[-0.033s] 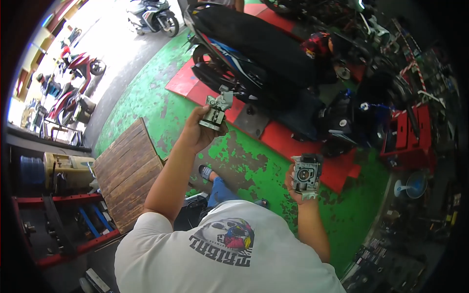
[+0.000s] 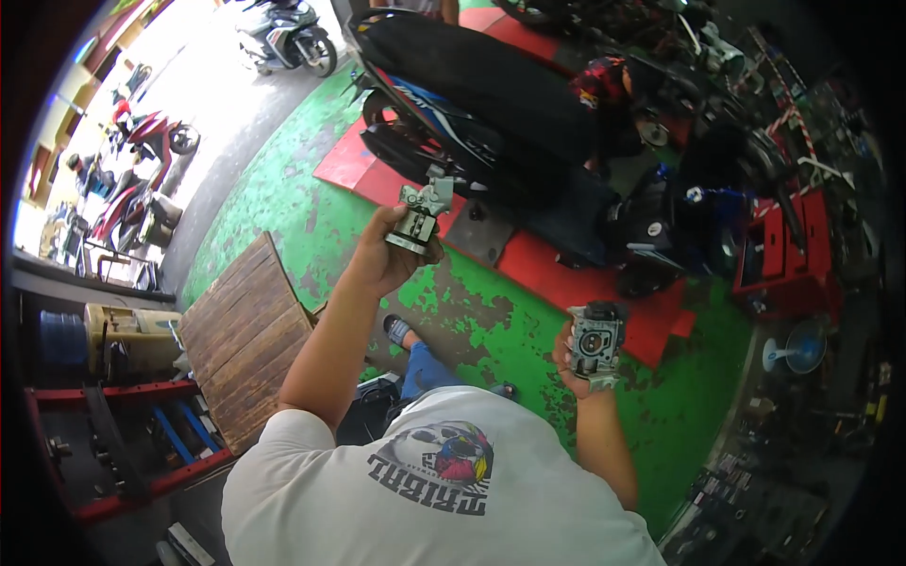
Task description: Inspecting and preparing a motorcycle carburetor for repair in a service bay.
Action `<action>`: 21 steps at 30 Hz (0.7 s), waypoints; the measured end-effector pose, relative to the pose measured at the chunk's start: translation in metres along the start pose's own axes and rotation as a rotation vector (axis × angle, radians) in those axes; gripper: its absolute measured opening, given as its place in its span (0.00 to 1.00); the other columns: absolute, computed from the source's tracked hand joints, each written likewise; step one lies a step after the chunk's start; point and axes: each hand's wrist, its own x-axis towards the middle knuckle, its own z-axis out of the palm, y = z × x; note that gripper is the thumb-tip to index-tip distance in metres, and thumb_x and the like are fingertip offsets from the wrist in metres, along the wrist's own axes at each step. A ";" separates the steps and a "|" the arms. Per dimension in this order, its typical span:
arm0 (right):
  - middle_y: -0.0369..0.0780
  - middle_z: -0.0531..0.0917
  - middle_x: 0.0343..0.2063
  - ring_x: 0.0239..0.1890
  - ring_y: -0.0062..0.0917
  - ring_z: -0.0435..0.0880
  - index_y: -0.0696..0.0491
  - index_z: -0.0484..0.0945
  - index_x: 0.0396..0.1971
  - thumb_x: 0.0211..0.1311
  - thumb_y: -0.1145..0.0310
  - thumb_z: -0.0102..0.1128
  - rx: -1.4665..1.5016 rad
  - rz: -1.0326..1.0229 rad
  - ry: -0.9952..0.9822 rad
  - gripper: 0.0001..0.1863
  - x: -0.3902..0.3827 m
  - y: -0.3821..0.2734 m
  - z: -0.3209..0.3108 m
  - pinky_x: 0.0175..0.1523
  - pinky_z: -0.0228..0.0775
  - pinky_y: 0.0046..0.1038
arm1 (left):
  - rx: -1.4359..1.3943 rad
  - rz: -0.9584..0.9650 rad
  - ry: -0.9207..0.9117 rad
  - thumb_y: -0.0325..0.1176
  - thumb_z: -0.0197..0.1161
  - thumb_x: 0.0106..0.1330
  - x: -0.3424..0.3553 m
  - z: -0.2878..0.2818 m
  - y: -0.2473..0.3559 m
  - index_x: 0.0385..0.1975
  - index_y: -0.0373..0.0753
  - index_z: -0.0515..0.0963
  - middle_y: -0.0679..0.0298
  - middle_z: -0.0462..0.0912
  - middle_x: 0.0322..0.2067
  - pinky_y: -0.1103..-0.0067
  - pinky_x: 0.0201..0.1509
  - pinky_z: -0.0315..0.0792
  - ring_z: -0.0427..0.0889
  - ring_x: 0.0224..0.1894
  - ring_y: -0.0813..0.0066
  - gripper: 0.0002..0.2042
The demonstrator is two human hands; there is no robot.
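My left hand [image 2: 387,250] grips a silver metal engine part [image 2: 416,215], resembling a cylinder head, held up in front of the black scooter [image 2: 510,104]. Lower on the right, my right hand [image 2: 571,368] is closed around another squarish metal engine part [image 2: 596,341] with a round opening in its upper face. The two parts are apart. My feet and blue jeans [image 2: 425,373] show below, on the green, worn floor [image 2: 491,311].
Red mats [image 2: 528,274] lie under the scooter, and a person [image 2: 604,85] bends beside it. A wooden board [image 2: 236,330] and red-framed rack [image 2: 113,391] are at left; a red tool cabinet [image 2: 783,283], fan [image 2: 797,354] and tools at right. More scooters [image 2: 283,42] stand outside.
The view has shifted very slightly, so the scooter sits a little further left. My right hand and its part appear a few pixels lower; both hands keep their hold.
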 end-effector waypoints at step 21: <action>0.45 0.75 0.42 0.44 0.43 0.77 0.57 0.76 0.52 0.61 0.42 0.59 0.257 -1.059 0.160 0.33 -0.340 -0.104 -0.130 0.43 0.79 0.38 | 0.445 -0.711 -0.619 0.45 0.56 0.66 0.190 0.308 -0.319 0.49 0.30 0.78 0.54 0.85 0.39 0.65 0.46 0.80 0.86 0.37 0.59 0.22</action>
